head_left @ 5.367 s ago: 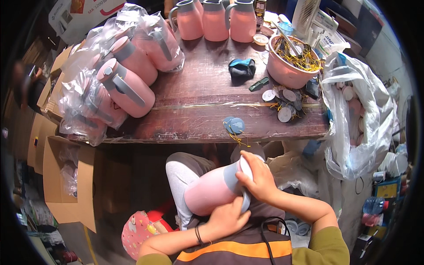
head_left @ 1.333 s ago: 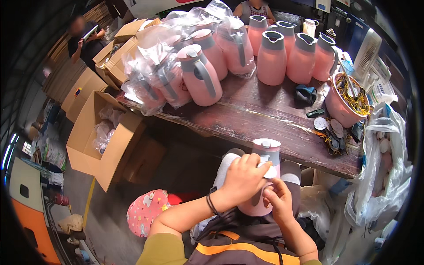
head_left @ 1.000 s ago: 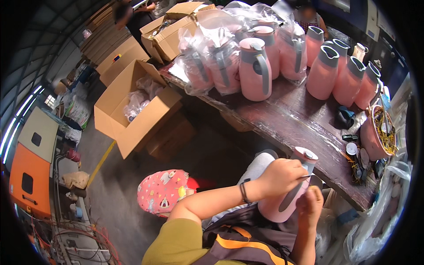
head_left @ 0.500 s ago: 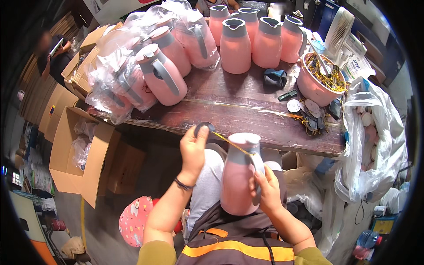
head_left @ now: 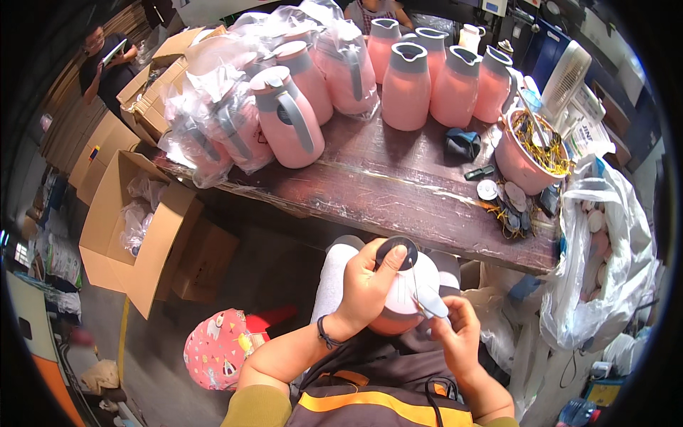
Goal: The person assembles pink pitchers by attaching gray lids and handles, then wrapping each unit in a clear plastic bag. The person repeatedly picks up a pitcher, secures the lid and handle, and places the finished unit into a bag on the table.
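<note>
A pink jug (head_left: 395, 324) is on my lap, tilted so that its pale lid (head_left: 425, 274) faces up toward me. My left hand (head_left: 370, 281) is closed on a dark round tag (head_left: 395, 250) with its thumb on top, just over the lid. A thin string runs down from the tag toward the pale grey handle (head_left: 431, 302). My right hand (head_left: 457, 329) is closed on that handle, with thumb and fingers around its end. The jug's lower body is partly hidden by my left hand and my lap.
On the dark wooden table (head_left: 356, 181) stand lidless pink jugs (head_left: 407, 92), bagged jugs (head_left: 231, 128) and a pink bucket (head_left: 523, 156) of yellow strings. Dark tags (head_left: 514, 210) lie beside it. Cardboard boxes (head_left: 135, 242) are left; a white bag (head_left: 594, 256) hangs right.
The jug has tipped, bringing its lid into view from above. My left hand has moved right and down with the tag, close to the lid; the string no longer stretches out sideways.
</note>
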A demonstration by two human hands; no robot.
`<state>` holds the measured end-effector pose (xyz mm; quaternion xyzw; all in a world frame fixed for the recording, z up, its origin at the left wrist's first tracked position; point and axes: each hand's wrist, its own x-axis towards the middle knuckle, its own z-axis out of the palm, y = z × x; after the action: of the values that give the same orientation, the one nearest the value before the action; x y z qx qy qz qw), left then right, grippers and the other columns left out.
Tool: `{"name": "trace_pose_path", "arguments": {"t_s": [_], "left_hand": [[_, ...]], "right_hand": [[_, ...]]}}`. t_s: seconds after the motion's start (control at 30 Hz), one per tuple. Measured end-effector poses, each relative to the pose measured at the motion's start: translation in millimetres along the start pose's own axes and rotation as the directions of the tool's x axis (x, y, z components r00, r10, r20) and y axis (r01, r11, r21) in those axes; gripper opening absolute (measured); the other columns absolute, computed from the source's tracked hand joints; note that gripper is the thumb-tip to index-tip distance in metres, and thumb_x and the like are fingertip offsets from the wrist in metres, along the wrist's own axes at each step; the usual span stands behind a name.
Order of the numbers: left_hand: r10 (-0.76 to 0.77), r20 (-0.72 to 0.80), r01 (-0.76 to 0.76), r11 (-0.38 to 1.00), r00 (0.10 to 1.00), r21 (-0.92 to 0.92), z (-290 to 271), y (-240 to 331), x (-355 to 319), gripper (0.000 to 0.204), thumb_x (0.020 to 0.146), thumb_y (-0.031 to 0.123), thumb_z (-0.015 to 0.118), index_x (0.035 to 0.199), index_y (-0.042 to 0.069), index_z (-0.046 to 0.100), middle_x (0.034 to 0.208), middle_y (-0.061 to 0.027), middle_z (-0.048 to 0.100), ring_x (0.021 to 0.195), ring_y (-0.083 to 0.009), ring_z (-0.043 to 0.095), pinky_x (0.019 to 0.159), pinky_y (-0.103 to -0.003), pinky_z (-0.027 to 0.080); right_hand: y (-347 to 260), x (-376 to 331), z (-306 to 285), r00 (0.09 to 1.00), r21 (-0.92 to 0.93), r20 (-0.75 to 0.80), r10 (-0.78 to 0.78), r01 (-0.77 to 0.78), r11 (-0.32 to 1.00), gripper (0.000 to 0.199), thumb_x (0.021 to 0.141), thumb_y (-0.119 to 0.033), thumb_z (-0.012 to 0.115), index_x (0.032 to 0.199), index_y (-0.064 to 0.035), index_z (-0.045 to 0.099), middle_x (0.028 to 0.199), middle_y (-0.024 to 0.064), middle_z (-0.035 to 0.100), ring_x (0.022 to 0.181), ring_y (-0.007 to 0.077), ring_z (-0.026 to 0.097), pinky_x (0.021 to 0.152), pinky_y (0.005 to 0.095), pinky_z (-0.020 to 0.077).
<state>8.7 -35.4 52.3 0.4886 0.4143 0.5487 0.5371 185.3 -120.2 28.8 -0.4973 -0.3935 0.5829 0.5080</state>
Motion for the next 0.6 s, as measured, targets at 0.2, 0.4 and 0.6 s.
{"name": "trace_pose_path", "arguments": {"t_s": [0.2,0.4,0.6], "left_hand": [[0.078,-0.066,-0.079,0.997,0.995,-0.010,0,6,-20,0.021,0.096,0.016,0.058,0.102,-0.004,0.063,0.091,-0.0023,0.065,0.083,-0.0078,0.057,0.075,-0.023,0.046],[0.450,-0.125,-0.440,0.892,0.884,0.103,-46,54,30,0.028,0.096,0.017,0.055,0.116,-0.003,0.056,0.110,-0.0080,0.061,0.091,-0.0093,0.055,0.081,-0.024,0.045],[0.580,0.086,-0.513,0.630,0.810,0.583,-76,7,60,0.014,0.086,0.005,0.054,0.096,0.004,0.063,0.087,-0.0091,0.063,0.076,-0.0227,0.060,0.079,-0.033,0.047]], "right_hand": [[11,-3,6,0.953,-0.246,0.002,-0.303,0.294,0.924,0.027,0.080,-0.005,0.072,0.103,0.0007,0.059,0.093,0.0061,0.064,0.084,0.0125,0.059,0.077,0.0257,0.0462],[-59,72,49,0.651,-0.485,0.122,-0.749,0.697,0.527,0.033,0.078,-0.005,0.073,0.108,0.0004,0.060,0.096,0.0062,0.063,0.080,0.0134,0.058,0.071,0.0268,0.0459],[-55,218,99,0.605,-0.388,-0.083,-0.792,0.712,0.585,0.022,0.085,-0.008,0.068,0.100,-0.0048,0.052,0.088,0.0025,0.055,0.077,0.0102,0.050,0.068,0.0259,0.0423]]}}
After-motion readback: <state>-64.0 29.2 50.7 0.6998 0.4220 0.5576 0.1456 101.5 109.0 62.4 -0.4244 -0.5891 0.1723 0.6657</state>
